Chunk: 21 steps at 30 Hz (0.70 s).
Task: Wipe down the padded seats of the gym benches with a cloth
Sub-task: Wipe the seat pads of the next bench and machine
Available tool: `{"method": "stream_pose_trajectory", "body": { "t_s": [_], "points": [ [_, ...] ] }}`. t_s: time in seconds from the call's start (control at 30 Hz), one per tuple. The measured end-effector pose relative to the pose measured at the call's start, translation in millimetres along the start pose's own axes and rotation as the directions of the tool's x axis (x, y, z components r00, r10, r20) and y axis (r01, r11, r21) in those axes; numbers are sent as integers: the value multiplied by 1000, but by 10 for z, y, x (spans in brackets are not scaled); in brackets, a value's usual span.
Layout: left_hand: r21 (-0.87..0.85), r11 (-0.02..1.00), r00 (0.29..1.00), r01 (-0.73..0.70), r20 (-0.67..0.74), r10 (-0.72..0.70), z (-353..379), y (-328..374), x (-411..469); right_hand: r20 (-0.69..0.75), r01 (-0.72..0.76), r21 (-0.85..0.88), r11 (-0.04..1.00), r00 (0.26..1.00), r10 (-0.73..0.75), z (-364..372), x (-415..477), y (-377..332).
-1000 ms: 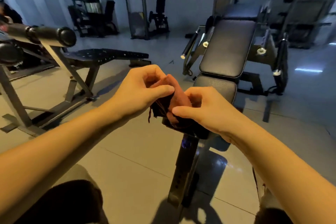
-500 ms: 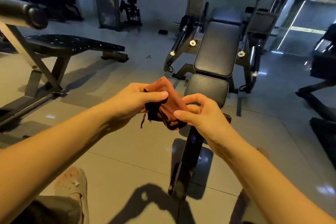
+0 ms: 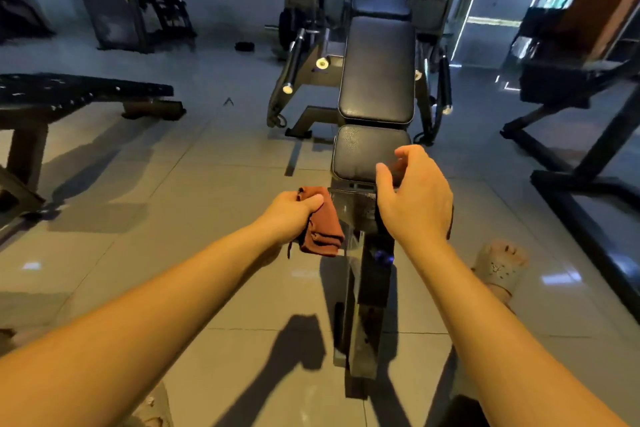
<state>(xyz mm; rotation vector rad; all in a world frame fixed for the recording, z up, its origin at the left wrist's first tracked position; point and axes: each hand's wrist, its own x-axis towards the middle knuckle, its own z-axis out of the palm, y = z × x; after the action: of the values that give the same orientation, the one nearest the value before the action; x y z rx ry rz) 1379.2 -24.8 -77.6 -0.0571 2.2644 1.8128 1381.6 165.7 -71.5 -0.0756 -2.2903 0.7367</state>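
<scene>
A black adjustable bench stands straight ahead, with a small padded seat (image 3: 360, 152) and a long padded backrest (image 3: 379, 69) beyond it. My left hand (image 3: 294, 215) grips a folded rust-brown cloth (image 3: 323, 229), which hangs just left of the bench's front post. My right hand (image 3: 415, 198) hovers over the near right corner of the seat, fingers loosely spread, holding nothing.
A flat black bench (image 3: 83, 90) stands to the left. Dark machine frames (image 3: 585, 135) stand on the right, and more machines line the back wall. My sandalled foot (image 3: 498, 263) is on the tiled floor right of the bench post (image 3: 363, 305).
My right hand has let go of the cloth and moved up over the seat. My left hand now holds the cloth alone, lower down. I have come closer to the bench.
</scene>
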Motion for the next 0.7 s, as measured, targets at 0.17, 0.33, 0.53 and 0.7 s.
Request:
{"method": "stream_pose_trajectory", "body": {
  "t_s": [0.17,0.33,0.53,0.7],
  "points": [
    [-161,981,994,-106,-54,98,155,-129,124,-9,-38,-119,992,999,37,8,-15,-48],
    [-31,967,964,-252,-98,248,276,-241,238,-12,-95,-190,977,995,95,22,-66,-49],
    [18,946,930,-322,-178,320,375,-471,438,-78,-113,-186,976,992,100,66,-99,-37],
    [-36,967,941,-252,-241,236,423,-423,494,-113,-109,-180,978,990,90,65,-117,-39]
  ]
}}
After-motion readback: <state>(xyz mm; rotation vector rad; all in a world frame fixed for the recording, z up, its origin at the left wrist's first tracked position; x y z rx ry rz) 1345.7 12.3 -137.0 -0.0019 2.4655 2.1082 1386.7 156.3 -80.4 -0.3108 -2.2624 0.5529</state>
